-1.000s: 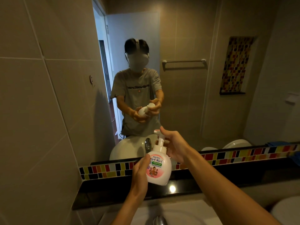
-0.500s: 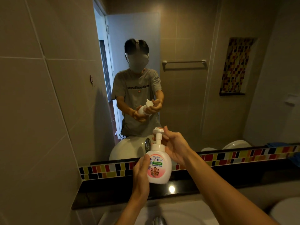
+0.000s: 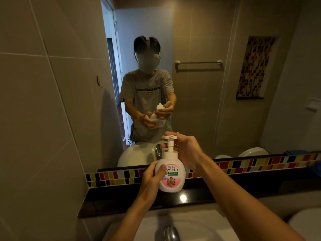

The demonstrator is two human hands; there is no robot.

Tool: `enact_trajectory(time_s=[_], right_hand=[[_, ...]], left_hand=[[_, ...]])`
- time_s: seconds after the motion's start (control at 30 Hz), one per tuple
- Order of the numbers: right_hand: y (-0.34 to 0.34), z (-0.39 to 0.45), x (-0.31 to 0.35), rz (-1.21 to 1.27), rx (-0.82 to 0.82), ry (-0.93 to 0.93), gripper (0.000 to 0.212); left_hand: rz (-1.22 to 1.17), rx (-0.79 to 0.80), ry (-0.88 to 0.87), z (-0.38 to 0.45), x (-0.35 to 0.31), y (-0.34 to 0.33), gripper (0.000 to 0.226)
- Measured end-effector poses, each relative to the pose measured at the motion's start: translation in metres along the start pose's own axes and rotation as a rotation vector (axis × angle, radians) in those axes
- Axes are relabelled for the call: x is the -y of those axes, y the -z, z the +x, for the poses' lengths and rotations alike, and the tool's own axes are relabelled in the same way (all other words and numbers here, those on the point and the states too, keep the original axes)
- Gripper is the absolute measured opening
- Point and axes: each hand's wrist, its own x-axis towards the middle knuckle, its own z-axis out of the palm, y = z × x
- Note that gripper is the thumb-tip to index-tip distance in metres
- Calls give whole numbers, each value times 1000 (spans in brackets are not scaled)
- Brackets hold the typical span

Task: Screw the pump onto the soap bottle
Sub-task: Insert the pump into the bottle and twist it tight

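Pump (image 3: 170, 143) now turned, right hand (image 3: 186, 150) gripping

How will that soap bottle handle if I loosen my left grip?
The soap bottle looks smooth and rounded, so it is probably slippery. The left hand wraps only one side. With the tall pump, it is likely top-heavy and apt to tip.

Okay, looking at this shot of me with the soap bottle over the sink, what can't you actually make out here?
All in the head view:
- The pump collar's threads: covered by the collar itself, so how tight it sits on the soap bottle cannot be told.
- Right hand fingertips: behind the pump stem, so its grip is unclear.
- Left hand fingers: wrapped behind the bottle.
- Small label print: too small to read.
- Faucet: cut off by the bottom edge.
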Motion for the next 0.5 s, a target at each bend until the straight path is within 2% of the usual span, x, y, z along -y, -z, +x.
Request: enact_trajectory(time_s=[0.33, 0.5], right_hand=[[-1, 1, -6, -50, -13, -18, 39], [0, -2, -5, -301, -221, -26, 45]], left_hand=[[11, 36, 17, 1, 11, 7, 50], [89, 73, 30, 8, 21, 20, 45]])
